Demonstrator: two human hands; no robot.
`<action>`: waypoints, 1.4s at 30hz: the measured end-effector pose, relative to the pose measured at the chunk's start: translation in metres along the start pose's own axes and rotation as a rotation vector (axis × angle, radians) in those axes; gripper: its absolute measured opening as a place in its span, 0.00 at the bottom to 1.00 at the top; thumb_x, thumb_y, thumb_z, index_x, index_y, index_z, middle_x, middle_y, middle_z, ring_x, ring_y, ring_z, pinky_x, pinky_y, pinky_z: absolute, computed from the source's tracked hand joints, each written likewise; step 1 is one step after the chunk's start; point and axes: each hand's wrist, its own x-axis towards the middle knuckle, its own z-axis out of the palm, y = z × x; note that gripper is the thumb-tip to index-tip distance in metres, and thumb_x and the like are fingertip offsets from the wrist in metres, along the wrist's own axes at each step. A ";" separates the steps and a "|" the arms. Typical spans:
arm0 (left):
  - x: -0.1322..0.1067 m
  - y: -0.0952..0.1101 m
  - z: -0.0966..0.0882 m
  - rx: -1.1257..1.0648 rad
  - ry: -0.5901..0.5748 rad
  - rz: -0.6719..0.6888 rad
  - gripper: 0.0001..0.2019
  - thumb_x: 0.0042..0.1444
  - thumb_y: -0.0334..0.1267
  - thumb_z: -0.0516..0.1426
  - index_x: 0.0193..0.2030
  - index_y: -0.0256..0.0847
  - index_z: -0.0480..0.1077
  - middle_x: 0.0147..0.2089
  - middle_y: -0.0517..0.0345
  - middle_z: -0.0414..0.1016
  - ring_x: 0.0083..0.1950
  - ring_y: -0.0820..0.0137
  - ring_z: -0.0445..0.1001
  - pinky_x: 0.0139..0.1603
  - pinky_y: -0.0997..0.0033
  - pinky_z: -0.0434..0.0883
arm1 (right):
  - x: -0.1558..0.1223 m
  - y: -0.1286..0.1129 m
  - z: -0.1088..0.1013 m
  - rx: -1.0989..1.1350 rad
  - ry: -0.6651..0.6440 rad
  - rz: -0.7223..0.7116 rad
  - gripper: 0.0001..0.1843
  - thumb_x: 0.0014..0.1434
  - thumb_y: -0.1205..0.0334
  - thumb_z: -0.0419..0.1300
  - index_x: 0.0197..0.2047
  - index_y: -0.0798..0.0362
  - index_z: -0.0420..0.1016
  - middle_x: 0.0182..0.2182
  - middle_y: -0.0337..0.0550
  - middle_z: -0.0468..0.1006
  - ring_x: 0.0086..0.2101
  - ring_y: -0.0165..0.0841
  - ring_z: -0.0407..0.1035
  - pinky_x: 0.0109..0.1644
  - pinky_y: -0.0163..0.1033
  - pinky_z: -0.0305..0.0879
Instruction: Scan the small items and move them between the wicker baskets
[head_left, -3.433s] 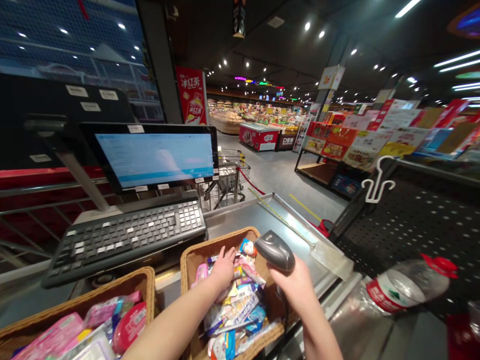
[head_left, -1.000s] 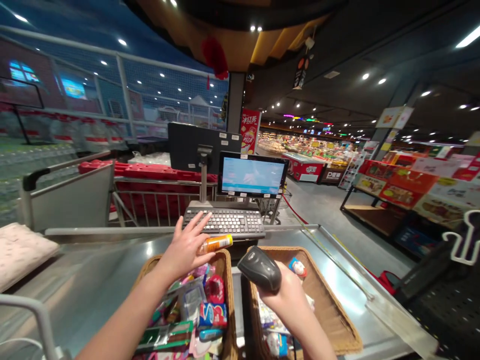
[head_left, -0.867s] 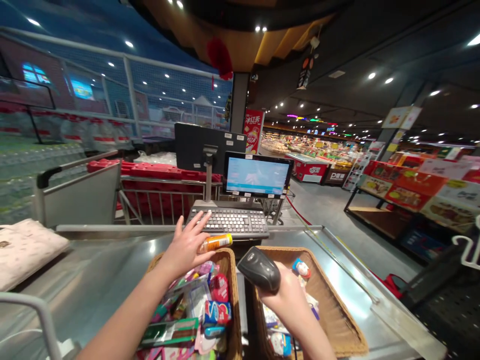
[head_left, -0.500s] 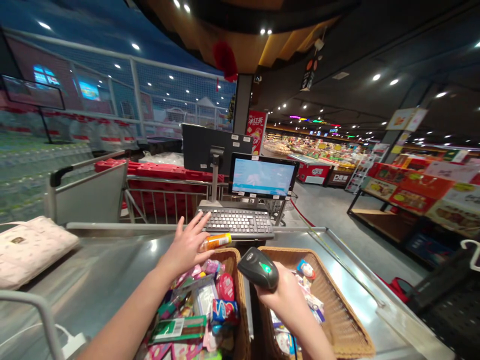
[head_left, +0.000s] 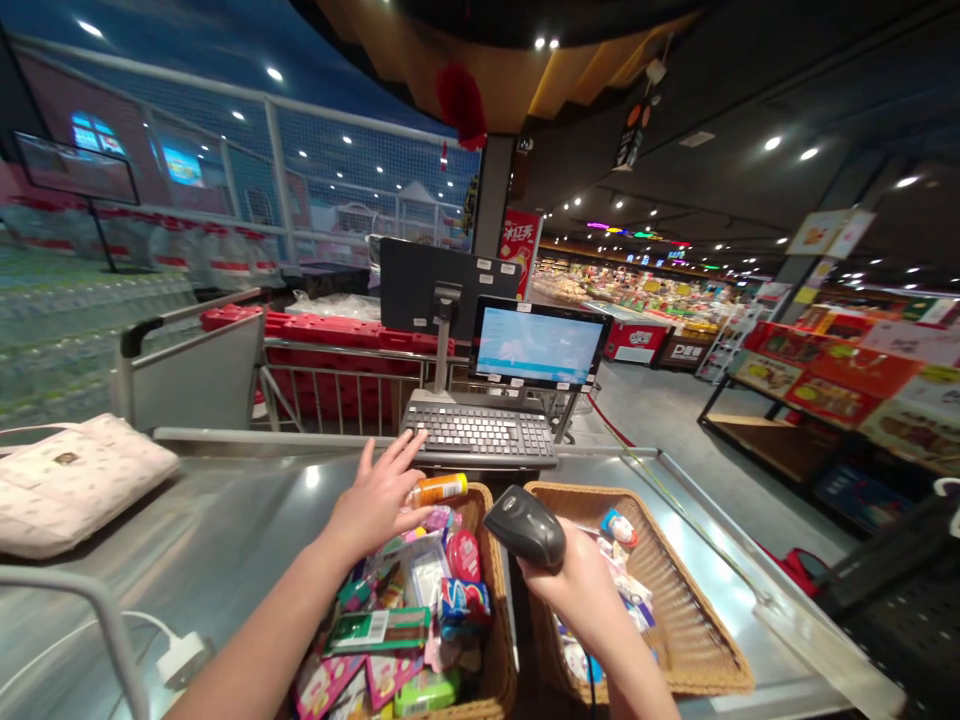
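Observation:
My left hand [head_left: 379,500] is over the left wicker basket, its fingers stretched toward the black keyboard [head_left: 484,432]. An orange tube with a yellow end [head_left: 441,488] is held between its thumb and fingers, a barcode label facing up. My right hand [head_left: 577,575] grips a black barcode scanner [head_left: 525,525], its head pointing up and left between the two baskets. The left wicker basket [head_left: 504,640] is full of small packaged goods, among them a green packet [head_left: 381,629] and a blue packet [head_left: 465,603]. Fewer packets lie in the right wicker basket [head_left: 694,620], partly hidden by my forearm.
Behind the keyboard stand a lit screen [head_left: 536,345] and a second monitor [head_left: 409,285] seen from behind. A pale handbag [head_left: 82,485] lies on the metal counter [head_left: 247,510] at left. A white plug [head_left: 182,657] and a grey rail [head_left: 82,580] are at the near left.
The green light on top of the scanner has gone out. The view has shifted slightly; both hands keep their holds and hardly move.

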 end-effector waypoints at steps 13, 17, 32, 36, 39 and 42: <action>-0.060 0.031 0.014 -0.193 -0.305 0.009 0.12 0.50 0.45 0.64 0.38 0.43 0.73 0.75 0.48 0.47 0.74 0.49 0.48 0.70 0.32 0.36 | 0.002 0.014 0.019 -0.018 -0.033 0.042 0.08 0.49 0.66 0.59 0.34 0.54 0.75 0.33 0.45 0.80 0.36 0.39 0.74 0.41 0.40 0.66; -0.079 0.041 0.022 -0.257 -0.426 -0.014 0.10 0.49 0.44 0.64 0.35 0.42 0.73 0.75 0.48 0.45 0.74 0.47 0.47 0.69 0.33 0.43 | 0.002 0.018 0.025 -0.044 -0.035 0.040 0.07 0.49 0.65 0.59 0.34 0.54 0.75 0.33 0.45 0.79 0.36 0.40 0.73 0.42 0.41 0.66; -0.077 0.059 0.051 -0.269 -0.344 0.097 0.12 0.57 0.45 0.59 0.46 0.48 0.75 0.71 0.48 0.57 0.72 0.48 0.52 0.68 0.28 0.46 | -0.012 0.045 -0.004 -0.038 0.090 0.150 0.07 0.46 0.66 0.59 0.32 0.53 0.75 0.30 0.43 0.80 0.33 0.38 0.74 0.37 0.39 0.67; -0.036 0.082 0.058 -0.301 -0.279 0.159 0.12 0.59 0.46 0.57 0.46 0.47 0.74 0.71 0.49 0.58 0.72 0.49 0.53 0.67 0.28 0.47 | -0.022 0.077 -0.041 -0.114 0.182 0.278 0.07 0.47 0.61 0.59 0.29 0.54 0.76 0.27 0.45 0.80 0.31 0.40 0.75 0.36 0.40 0.68; -0.001 0.105 0.070 -0.297 -0.290 0.190 0.11 0.58 0.44 0.59 0.45 0.46 0.74 0.71 0.48 0.57 0.73 0.50 0.51 0.67 0.29 0.47 | -0.032 0.101 -0.068 -0.114 0.302 0.330 0.13 0.47 0.55 0.60 0.32 0.55 0.78 0.30 0.48 0.81 0.32 0.42 0.76 0.38 0.43 0.69; 0.036 0.127 0.088 -0.273 -0.304 0.217 0.13 0.55 0.41 0.61 0.47 0.46 0.74 0.72 0.47 0.56 0.73 0.50 0.50 0.68 0.30 0.47 | -0.041 0.120 -0.088 -0.109 0.367 0.351 0.15 0.47 0.53 0.60 0.32 0.55 0.79 0.29 0.47 0.82 0.32 0.43 0.76 0.38 0.43 0.69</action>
